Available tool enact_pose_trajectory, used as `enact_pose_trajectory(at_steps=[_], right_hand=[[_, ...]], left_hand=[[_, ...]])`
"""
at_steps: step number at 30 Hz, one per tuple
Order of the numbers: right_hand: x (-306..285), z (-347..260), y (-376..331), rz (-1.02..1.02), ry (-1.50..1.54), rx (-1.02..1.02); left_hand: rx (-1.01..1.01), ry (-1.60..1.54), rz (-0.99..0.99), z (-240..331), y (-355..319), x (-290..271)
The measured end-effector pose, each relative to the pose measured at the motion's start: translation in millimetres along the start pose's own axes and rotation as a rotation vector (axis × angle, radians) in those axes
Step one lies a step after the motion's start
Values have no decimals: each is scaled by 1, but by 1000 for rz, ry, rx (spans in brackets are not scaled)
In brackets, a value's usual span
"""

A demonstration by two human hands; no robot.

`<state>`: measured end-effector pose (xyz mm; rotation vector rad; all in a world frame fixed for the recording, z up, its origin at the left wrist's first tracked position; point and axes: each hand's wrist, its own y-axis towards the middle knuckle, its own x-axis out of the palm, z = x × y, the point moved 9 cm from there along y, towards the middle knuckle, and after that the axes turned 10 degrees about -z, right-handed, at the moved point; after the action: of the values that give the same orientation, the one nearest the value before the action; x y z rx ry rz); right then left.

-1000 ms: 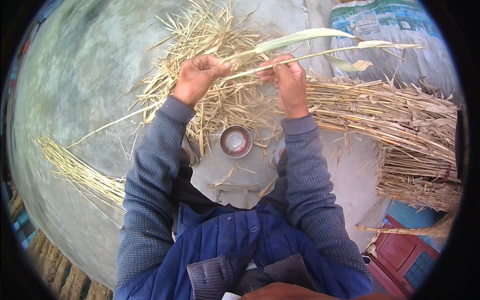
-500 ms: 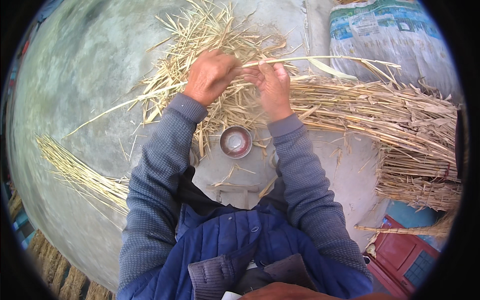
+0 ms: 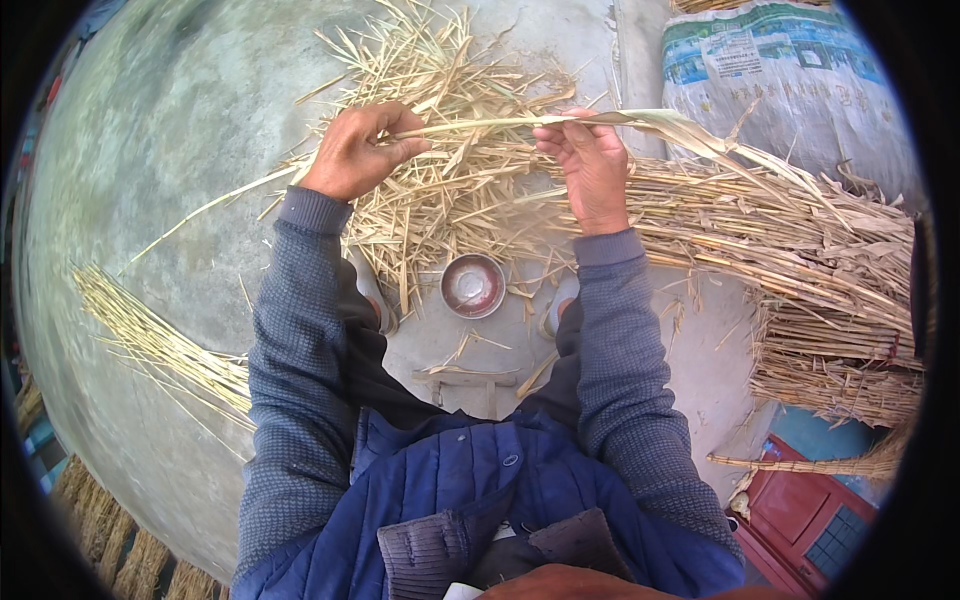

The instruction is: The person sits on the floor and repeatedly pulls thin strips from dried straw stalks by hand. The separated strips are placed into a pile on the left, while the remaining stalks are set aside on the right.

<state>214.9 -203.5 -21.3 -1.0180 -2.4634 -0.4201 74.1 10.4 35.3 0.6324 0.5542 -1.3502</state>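
A long, pale dried stalk [image 3: 470, 127] runs across in front of me, held by both hands. My left hand [image 3: 362, 150] is closed round it, and its thin end slants down to the left. Thumb and fingers of my right hand [image 3: 590, 165] pinch the stalk farther right, where a loose dry leaf sheath [image 3: 670, 125] spreads from it. Below the hands lies a heap of stripped straw and leaf scraps [image 3: 440, 215]. Between my feet, at the near edge of that heap, stands a small round metal bowl [image 3: 473, 286].
To the right lies a thick bundle of unstripped stalks [image 3: 740, 220], beside a white woven sack [image 3: 790, 100] with blue-green print. Cleaned stalks [image 3: 165, 340] rest on the concrete floor [image 3: 180, 130] at left. A dark red panelled object [image 3: 800, 505] is at lower right.
My hands have moved apart, the left one leftward and the right one rightward along the stalk. The leaf sheath at the right hand now stands out wider from the stalk.
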Motion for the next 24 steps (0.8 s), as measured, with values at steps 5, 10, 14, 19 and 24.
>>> enact_pose_trajectory(at_steps=[5, 10, 14, 19, 24], right_hand=[[22, 10, -5, -13, -58, 22], [11, 16, -6, 58, -44, 81], [-22, 16, -6, 225, -48, 123], [-44, 7, -9, 274, -176, 155], [-12, 15, -4, 63, -123, 155]], left_hand=[[160, 178, 228, 33, 7, 31], [265, 209, 373, 52, -1, 23], [210, 93, 591, 47, -13, -13], [-146, -292, 595, -31, -19, -55], [-225, 744, 354, -13, -9, -26]])
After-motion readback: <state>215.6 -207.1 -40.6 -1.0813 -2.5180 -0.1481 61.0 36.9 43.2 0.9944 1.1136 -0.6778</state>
